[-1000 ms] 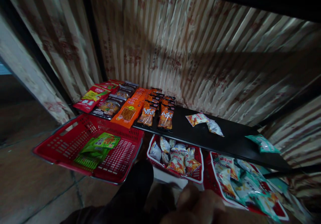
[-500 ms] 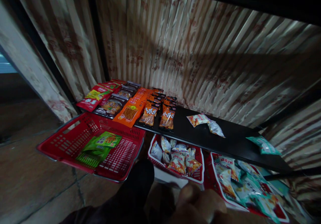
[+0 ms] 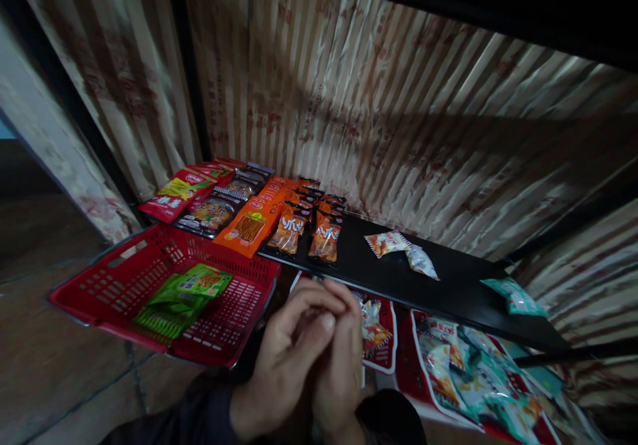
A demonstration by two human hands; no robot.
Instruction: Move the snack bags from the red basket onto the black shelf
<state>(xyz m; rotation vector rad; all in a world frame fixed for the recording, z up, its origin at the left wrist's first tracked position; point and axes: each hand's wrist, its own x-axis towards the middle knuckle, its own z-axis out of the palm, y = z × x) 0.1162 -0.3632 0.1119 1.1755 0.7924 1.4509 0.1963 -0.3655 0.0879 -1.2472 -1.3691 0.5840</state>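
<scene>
My left hand (image 3: pixel 279 358) and my right hand (image 3: pixel 341 358) are brought together low in the middle, fingers curled and overlapping at the tips. Both look closed against each other. No object shows in the hollow between them, though the inner palms are partly hidden. They are in front of the black shelf (image 3: pixel 399 275) and cover much of a red basket with a white rim (image 3: pixel 395 339) holding small snack bags (image 3: pixel 373 325). Nearest on the shelf above are orange-brown snack packs (image 3: pixel 326 236) with black tops, standing in two rows.
Left of my hands, a red basket (image 3: pixel 219 325) holds green packets (image 3: pixel 174 299). Red bags (image 3: pixel 182 189), dark bags (image 3: pixel 214 212) and orange bags (image 3: pixel 249 226) line the shelf's left. Farther right lie white-orange bags (image 3: pixel 389 242), a green bag (image 3: pixel 516 297) and another filled basket (image 3: pixel 416 339).
My hands have risen from the bottom edge and moved left, now in front of the middle basket. The view has shifted slightly; the snack bags keep their places.
</scene>
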